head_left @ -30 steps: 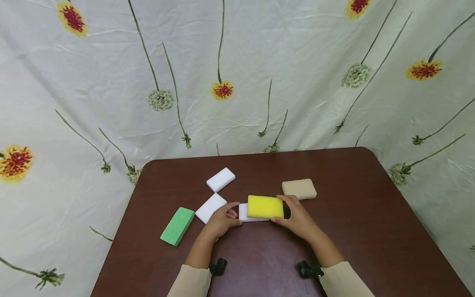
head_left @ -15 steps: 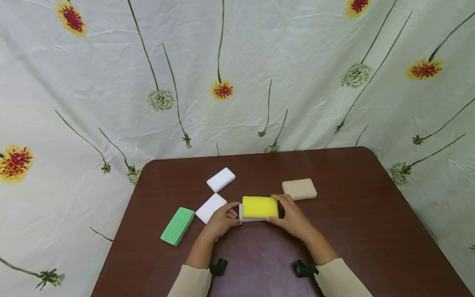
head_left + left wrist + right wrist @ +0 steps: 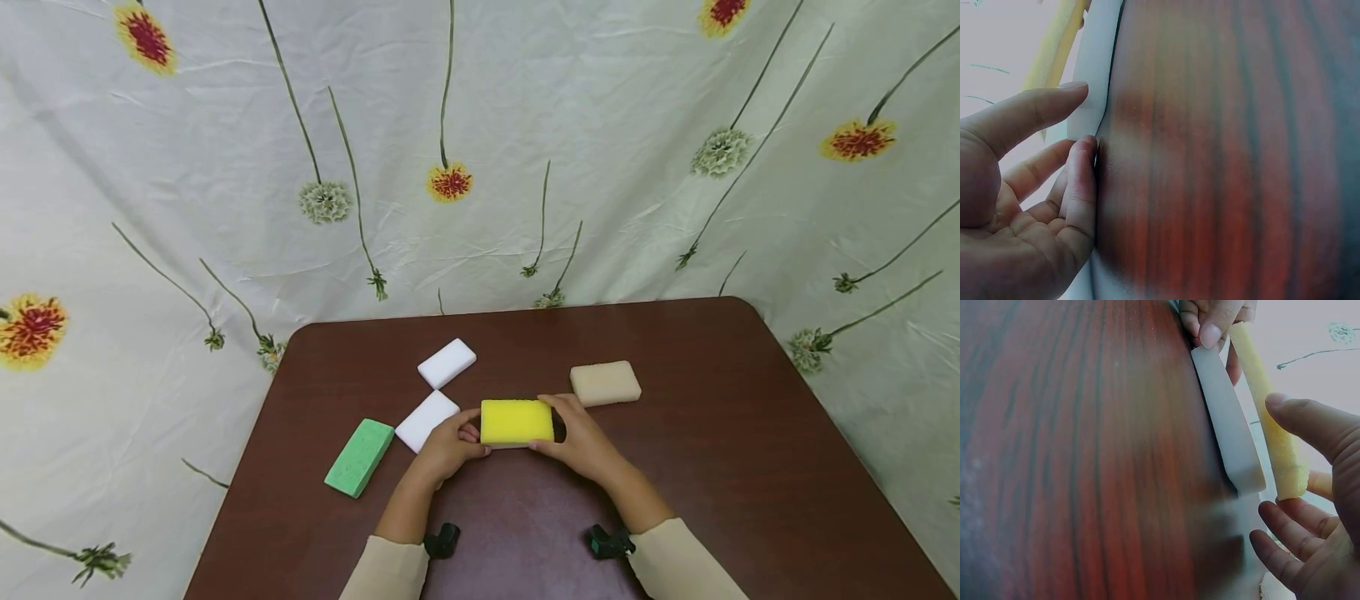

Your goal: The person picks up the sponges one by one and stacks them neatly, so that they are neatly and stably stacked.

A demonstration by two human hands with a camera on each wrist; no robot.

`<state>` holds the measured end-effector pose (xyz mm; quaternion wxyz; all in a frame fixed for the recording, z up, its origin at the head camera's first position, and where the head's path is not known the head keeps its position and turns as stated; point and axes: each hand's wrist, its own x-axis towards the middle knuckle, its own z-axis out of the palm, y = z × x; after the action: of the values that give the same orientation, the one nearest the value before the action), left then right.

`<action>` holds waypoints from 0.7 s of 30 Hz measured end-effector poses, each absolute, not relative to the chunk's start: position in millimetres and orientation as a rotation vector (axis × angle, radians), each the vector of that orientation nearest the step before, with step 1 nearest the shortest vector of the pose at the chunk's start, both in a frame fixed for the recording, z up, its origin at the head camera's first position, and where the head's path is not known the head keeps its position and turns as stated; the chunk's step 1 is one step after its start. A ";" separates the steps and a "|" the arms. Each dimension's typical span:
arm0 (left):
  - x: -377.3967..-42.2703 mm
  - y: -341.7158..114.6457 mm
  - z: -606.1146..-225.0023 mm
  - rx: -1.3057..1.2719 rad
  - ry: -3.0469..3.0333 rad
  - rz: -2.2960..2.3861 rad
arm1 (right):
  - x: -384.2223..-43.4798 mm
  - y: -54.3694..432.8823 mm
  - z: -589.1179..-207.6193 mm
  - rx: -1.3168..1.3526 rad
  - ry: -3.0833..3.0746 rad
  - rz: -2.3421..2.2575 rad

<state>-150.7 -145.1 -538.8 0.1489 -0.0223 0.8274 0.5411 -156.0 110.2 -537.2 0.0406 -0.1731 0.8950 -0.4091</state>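
Note:
A yellow sponge (image 3: pixel 516 422) is in my right hand (image 3: pixel 583 437), pinched between the thumb on its near side and fingers on its far side. Directly below it lies a white sponge block (image 3: pixel 1225 425), almost wholly covered in the head view. The right wrist view shows a narrow gap between the two. At the white block's left end, my left hand (image 3: pixel 448 450) holds it with thumb and fingers, low against the table. Both wrists wear a small black device.
Two more white blocks, one farther back (image 3: pixel 447 363) and one beside my left hand (image 3: pixel 426 421), lie on the brown table (image 3: pixel 720 467). A green sponge (image 3: pixel 359 458) is at the left, a beige sponge (image 3: pixel 606 383) behind my right hand. A flowered cloth (image 3: pixel 495 108) hangs behind.
My right hand has carried the yellow sponge left, from partly over the white block to squarely above it. The left hand has stayed at the block's end.

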 end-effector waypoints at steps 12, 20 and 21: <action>-149.7 -144.1 -537.3 -0.070 2.385 1.539 | -156.4 105.6 -536.9 -0.506 2.746 -1.231; -150.4 -144.1 -538.3 -0.082 2.391 1.520 | -154.0 104.1 -534.6 -0.501 2.757 -1.201; -150.4 -144.1 -538.4 -0.079 2.391 1.521 | -153.9 103.9 -534.5 -0.495 2.754 -1.195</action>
<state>-150.4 -144.1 -538.4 0.1530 -0.0275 0.8335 0.5303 -153.9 103.9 -534.5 0.0493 -0.1625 0.9041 -0.3922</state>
